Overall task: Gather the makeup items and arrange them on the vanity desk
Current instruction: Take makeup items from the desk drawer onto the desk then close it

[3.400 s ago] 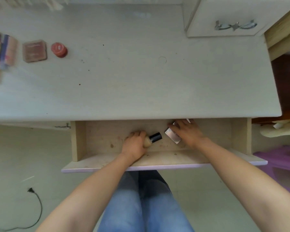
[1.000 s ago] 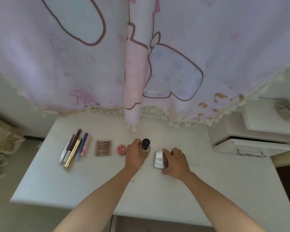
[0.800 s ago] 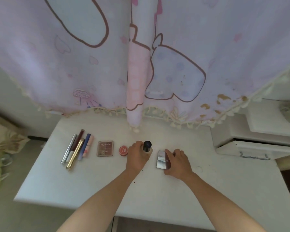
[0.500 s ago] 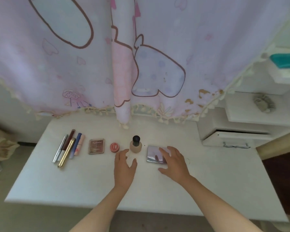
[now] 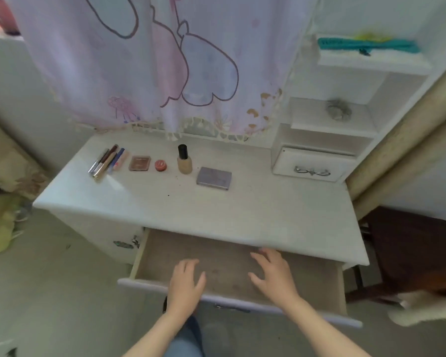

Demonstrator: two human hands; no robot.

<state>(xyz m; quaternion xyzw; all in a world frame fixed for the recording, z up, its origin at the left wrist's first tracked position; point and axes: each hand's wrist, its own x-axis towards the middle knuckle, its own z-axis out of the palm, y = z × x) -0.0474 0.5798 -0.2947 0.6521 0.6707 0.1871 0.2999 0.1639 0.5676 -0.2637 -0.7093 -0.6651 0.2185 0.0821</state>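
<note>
Head view: on the surface point(image 5: 242, 212) lay cosmetic pencils point(image 5: 106, 161), brown compact point(image 5: 139, 163), red pot point(image 5: 160, 165), upright foundation bottle point(image 5: 184, 162), silver palette point(image 5: 214, 178). Left hand point(image 5: 185, 283) and right hand point(image 5: 274, 276) hovered over the open drawer point(image 5: 170, 251), fingers point(image 5: 182, 267) spread, holding nothing.

White vanity desk point(image 5: 216, 210), lilac cartoon-print curtain point(image 5: 165, 60), round red pot point(image 5: 160, 165), beige bottle point(image 5: 184, 161) — black cap, teal comb point(image 5: 366, 45)
</note>
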